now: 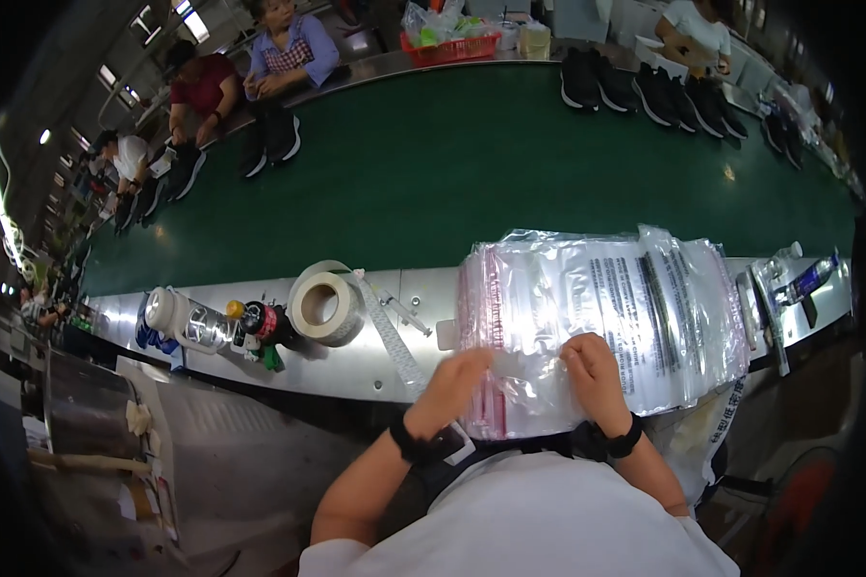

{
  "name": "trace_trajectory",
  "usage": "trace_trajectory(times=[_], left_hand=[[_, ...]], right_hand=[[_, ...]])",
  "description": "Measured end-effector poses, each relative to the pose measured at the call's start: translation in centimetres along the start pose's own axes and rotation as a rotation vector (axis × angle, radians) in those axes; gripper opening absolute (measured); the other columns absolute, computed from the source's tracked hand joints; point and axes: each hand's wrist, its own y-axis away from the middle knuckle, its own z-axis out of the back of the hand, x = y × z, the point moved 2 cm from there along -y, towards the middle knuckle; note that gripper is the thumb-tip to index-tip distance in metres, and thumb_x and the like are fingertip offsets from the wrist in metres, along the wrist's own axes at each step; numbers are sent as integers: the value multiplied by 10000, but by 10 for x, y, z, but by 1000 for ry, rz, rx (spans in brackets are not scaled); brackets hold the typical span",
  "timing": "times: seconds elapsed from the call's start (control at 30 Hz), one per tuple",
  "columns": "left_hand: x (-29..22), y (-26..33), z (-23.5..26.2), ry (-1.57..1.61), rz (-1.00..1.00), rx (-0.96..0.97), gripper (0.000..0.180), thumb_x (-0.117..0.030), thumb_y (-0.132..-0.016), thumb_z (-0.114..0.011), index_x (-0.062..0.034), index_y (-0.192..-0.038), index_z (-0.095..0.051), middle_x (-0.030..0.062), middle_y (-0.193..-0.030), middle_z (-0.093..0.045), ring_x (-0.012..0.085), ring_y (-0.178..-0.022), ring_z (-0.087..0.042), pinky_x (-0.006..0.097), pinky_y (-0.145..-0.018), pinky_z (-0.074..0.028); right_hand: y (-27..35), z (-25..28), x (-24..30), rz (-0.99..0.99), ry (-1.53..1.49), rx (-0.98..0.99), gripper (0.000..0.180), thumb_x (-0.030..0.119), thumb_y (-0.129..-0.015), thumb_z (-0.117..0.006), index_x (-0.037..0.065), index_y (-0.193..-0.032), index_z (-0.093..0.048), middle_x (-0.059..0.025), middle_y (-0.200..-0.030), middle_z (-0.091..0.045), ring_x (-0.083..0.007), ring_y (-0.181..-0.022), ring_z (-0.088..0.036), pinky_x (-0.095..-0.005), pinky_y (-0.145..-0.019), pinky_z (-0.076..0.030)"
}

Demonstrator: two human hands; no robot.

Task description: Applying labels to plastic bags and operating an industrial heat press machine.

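On the near metal ledge (342,367), a broad pile of clear plastic bags (548,288) lies straight in front of the person, and both bare hands are at it. Clock hours here are read from the pile's middle, with twelve pointing away from the person. The left hand (454,385) comes up from the lower edge with its elbow bent outward, its fingers curled at the bags' edge at eight o'clock. The right hand (597,378) sits at six, wrist bent inward, thumb and fingers drawn close together over the top film (whether either hand really pinches plastic, I cannot tell). Each wrist wears a dark band.

The bags look glossy and crinkled, slightly fanned, with a pink strip (492,298) down the nine o'clock side and dark lines of print toward three. Most of the pile spreads beyond the right hand, from ten round to three; the strip runs just beside the left fingertips.

Farther out at nine stand a roll of pale tape (352,317), its loose end trailing toward the person, a dark bottle (271,325) and a clear jug (202,325). A small bottle (814,278) leans between two and three. Across the green belt (452,183), black shoes (579,82) line up around twelve.
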Motion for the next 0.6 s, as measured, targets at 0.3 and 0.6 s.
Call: trace_trajectory(times=[0.3,0.6], left_hand=[[35,-92,-23,681,532,-9,291,-194,-910,-420,59,-1019,-514,185,-1017,-583,273,-873,-625,373,-734,-549],[8,-43,-14,986,697,209,686,-561,-920,-242,-16,-1334,-283,226,-1264,-435,366,-1041,-550,458,-859,-477]], right_hand=[[-4,37,8,-67,-351,-107,108,20,-859,-472,-21,-918,-553,-126,-994,-555,-184,-878,-539,-276,-778,-424],[19,11,39,200,244,325,739,207,-596,-777,11,-1219,-433,-177,-1204,-477,-332,-1076,-495,-389,-859,-433]])
